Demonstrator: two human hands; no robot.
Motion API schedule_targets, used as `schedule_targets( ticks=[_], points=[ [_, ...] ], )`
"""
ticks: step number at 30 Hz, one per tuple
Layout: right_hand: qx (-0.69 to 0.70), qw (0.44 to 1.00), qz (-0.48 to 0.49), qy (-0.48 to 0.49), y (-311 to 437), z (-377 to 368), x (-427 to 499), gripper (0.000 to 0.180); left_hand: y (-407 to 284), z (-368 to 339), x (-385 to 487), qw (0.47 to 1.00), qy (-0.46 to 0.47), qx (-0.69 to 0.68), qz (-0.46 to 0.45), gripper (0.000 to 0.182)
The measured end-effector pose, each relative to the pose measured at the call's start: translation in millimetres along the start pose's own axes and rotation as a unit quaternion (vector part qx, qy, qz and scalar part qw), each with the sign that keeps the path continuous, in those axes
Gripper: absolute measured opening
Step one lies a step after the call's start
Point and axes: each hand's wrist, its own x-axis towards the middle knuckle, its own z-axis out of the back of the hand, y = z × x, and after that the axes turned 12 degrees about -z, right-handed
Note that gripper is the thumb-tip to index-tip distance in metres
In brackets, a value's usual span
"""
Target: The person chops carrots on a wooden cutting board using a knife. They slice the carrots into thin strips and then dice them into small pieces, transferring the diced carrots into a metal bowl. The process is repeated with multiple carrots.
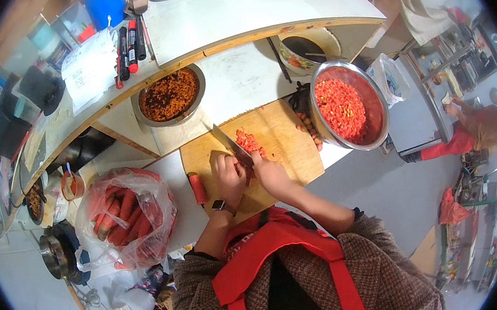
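Observation:
My right hand [272,175] grips the handle of a broad-bladed kitchen knife [229,143], its blade slanting away to the upper left over the wooden cutting board [297,146]. My left hand [230,179], with a watch on the wrist, is curled at the near side of the blade. Its fingers press on a red carrot piece [249,180], mostly hidden by the hands and knife. Diced carrot [249,142] lies in a small heap just beyond the blade. At the board's left edge rests a cut length of carrot [197,189].
A steel bowl of diced carrot [340,106] stands right of the board. To the left is a plastic bag of whole carrots [122,214]. Behind sit a bowl of dark-flecked orange food [170,95] and an enamel pot [310,50], under a raised shelf [261,6]. Another person [475,128] is far right.

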Motion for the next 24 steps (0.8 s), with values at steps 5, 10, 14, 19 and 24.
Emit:
schedule_targets(
  ticks=[5,10,14,19,24],
  points=[
    [-0.036,0.998,0.007,0.045,-10.9,16.2,-34.5,0.023,-0.7,3.8,-4.5,0.999,-0.002,-0.017,0.03,0.017],
    [-0.041,0.998,-0.008,0.051,3.4,-1.3,-24.6,0.024,2.3,3.3,-4.4,0.999,0.018,-0.018,0.029,0.016],
    [0.019,1.0,0.014,0.019,10.7,-2.1,0.7,0.022,2.5,5.2,-3.2,1.0,0.015,-0.013,0.012,0.016],
    [0.001,0.999,0.019,0.049,-5.4,9.0,-28.3,0.02,6.2,12.7,-8.8,0.999,0.017,0.003,0.03,0.017],
    [-0.041,0.999,-0.002,0.022,-2.3,-11.3,-25.1,0.019,9.0,13.6,-10.0,0.997,0.065,0.019,0.023,0.016]
  ],
)
